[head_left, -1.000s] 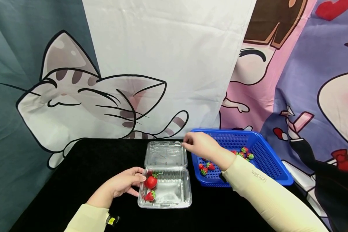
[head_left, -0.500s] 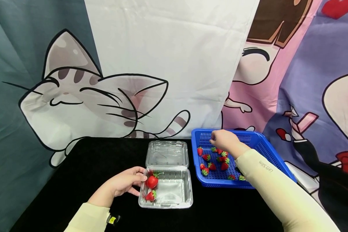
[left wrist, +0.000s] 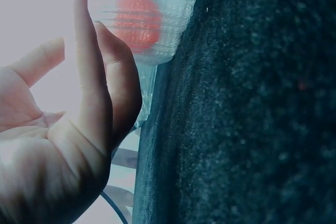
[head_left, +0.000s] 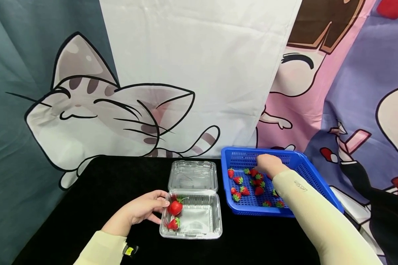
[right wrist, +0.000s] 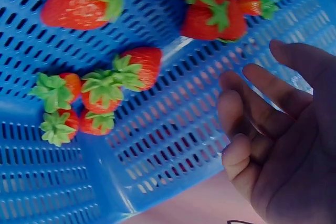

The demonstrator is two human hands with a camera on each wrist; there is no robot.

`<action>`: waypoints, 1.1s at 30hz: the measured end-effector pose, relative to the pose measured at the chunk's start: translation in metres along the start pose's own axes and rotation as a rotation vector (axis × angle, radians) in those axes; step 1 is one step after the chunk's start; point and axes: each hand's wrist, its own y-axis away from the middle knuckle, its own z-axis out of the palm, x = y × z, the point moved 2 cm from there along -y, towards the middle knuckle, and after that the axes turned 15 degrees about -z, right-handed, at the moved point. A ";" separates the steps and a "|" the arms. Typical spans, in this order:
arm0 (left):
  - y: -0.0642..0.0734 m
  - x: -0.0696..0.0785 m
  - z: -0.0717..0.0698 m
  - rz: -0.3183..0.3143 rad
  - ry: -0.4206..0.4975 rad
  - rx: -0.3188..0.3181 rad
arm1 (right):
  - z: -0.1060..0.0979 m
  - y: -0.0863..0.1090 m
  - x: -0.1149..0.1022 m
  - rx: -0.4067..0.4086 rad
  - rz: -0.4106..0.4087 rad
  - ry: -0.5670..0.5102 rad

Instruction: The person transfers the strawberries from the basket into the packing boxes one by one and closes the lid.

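Right hand (head_left: 269,164) was over the far part of the blue basket (head_left: 252,211), fingers loosely curled, thumb apart, nothing held. Strawberries (head_left: 259,190) lay scattered in the basket; at least two more sat along the left side of the clear box (head_left: 199,219). Berries looked light, possibly soft; likely best taken by light pinch on the body, not the leaves. Box looked thin, flexy, slick; rim best. Left hand (head_left: 146,208) gripped its left edge, thumb on rim. Right forearm slanted in from lower right.
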 end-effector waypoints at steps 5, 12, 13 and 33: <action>0.000 0.001 0.000 0.002 -0.004 0.001 | 0.009 -0.001 -0.001 -0.033 0.014 -0.024; -0.001 -0.001 0.002 0.004 0.005 -0.009 | 0.016 -0.004 -0.001 -0.083 0.015 -0.017; -0.001 -0.001 0.002 0.004 0.009 -0.010 | 0.017 -0.005 -0.001 -0.087 0.018 -0.012; -0.002 -0.001 0.002 -0.001 0.012 -0.004 | 0.026 -0.010 0.001 -0.069 -0.078 -0.032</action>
